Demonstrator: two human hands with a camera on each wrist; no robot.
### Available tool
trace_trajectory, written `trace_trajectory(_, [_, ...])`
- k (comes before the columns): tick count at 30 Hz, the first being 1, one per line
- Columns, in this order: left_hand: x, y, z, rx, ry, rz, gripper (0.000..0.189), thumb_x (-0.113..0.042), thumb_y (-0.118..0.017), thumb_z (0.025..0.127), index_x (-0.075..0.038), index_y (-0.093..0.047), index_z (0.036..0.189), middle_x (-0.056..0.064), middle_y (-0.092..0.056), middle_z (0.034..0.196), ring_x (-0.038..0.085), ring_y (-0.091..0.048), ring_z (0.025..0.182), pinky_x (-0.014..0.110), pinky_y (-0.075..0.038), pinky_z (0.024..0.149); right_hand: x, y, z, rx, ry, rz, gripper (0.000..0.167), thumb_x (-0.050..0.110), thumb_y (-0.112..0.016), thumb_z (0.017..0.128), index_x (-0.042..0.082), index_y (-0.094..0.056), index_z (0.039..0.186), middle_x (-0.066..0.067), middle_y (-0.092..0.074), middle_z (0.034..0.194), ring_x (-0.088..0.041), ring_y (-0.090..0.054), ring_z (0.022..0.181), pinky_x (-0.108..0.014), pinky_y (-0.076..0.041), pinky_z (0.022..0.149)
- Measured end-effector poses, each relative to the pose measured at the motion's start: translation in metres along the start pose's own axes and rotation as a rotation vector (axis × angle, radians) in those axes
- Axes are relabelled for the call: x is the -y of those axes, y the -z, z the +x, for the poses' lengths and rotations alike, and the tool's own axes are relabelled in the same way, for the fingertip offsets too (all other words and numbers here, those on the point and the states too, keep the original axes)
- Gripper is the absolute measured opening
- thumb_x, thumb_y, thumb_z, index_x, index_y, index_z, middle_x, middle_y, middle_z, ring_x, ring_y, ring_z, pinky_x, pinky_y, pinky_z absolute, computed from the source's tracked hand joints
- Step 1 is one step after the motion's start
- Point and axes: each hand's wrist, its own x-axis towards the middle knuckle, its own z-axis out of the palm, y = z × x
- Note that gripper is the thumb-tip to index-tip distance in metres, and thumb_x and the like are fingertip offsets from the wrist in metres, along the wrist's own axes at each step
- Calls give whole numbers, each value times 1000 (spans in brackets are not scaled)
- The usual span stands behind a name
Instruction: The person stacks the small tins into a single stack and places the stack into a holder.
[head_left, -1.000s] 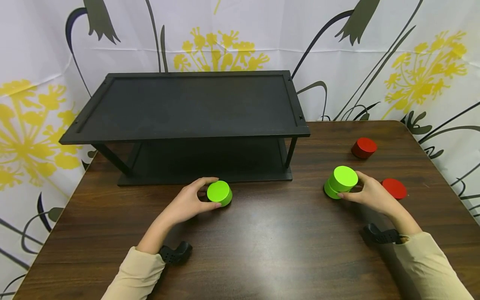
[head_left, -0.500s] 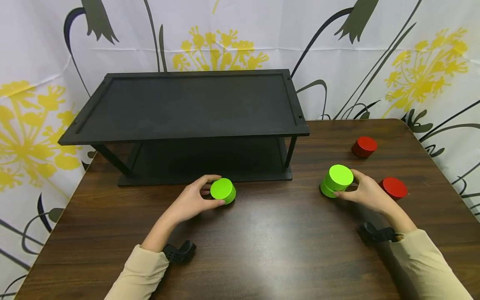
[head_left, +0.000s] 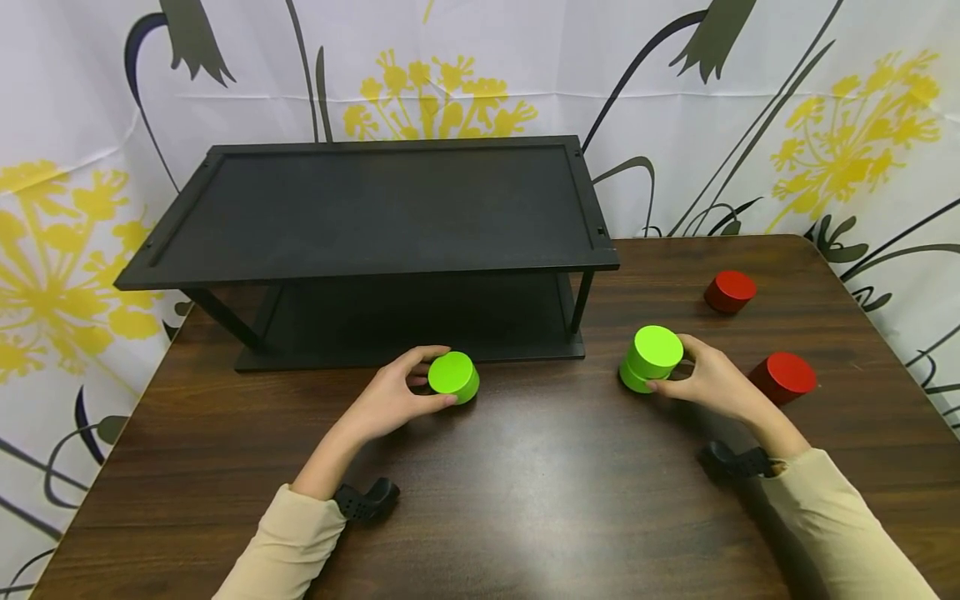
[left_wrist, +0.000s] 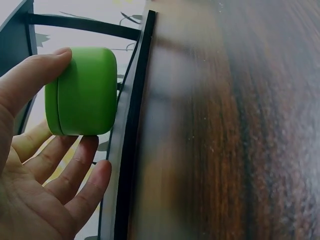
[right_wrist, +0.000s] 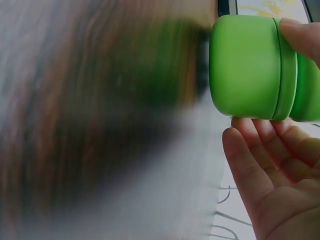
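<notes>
In the head view my left hand (head_left: 390, 398) pinches a small round green lidded container (head_left: 453, 379) between thumb and fingers, just in front of the black shelf (head_left: 375, 208). The left wrist view shows the thumb on one side of this green container (left_wrist: 85, 92) and fingertips against the other; a seam runs near its top. On the right, two green containers are stacked, an upper one (head_left: 657, 346) and a lower one (head_left: 633, 380). My right hand (head_left: 712, 385) grips them from the right side. In the right wrist view the thumb presses near the lid seam of the lower container (right_wrist: 245, 67).
A red round container (head_left: 784, 377) sits to the right of my right hand, and another red one (head_left: 731, 291) stands farther back. The black shelf has an upper board and a lower board. A flower-patterned cloth (head_left: 465, 50) hangs behind the brown table (head_left: 540, 500).
My left hand has moved right with its green container. My right hand has moved left with the green stack, uncovering more of the nearer red container.
</notes>
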Motion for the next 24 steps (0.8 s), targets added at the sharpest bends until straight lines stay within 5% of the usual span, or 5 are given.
trace_trajectory(24, [-11,1,2,-34,-31,-14,66,-27,-78,79,-16,-48,137,7,-51,138,28,-53,120,44,-48,103,32,-32,21,36,137,49,58,15,-80,74,-6,-53,121,-20,-61,116,-36,-60,109,-54,-50,95])
